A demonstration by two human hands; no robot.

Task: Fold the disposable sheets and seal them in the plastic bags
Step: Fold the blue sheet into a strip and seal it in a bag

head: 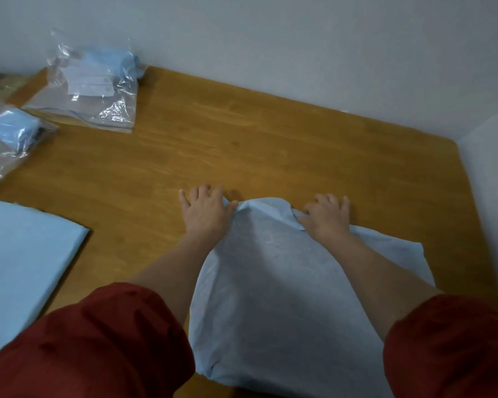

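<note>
Closest to the camera, two red sleeves (92,349) frame one pale blue sheet (270,297), which lies on the table (270,139) between the forearms and runs from near the table's front edge up to the hands. At its far edge the left hand (204,209) pinches one corner between thumb and forefinger, the other fingers spread flat on the wood. The right hand (327,216) pinches the other corner the same way, so the edge between them bunches and lifts a little. The sheet's right side lies near the table's right edge, which meets a side wall. To the left, apart from the sheet with bare wood between, sits one flat stack (26,254) of blue sheets, its corner pointing inward and its left side cut off by the frame. Beyond the fingertips bare wood runs to the far edge, which butts against the wall (299,38). Two filled bags sit at the far left: the left bag (9,133), crumpled round a blue fold, and the far bag (98,81), which rests on a flat pile (78,116) of clear bags too thin to count.
</note>
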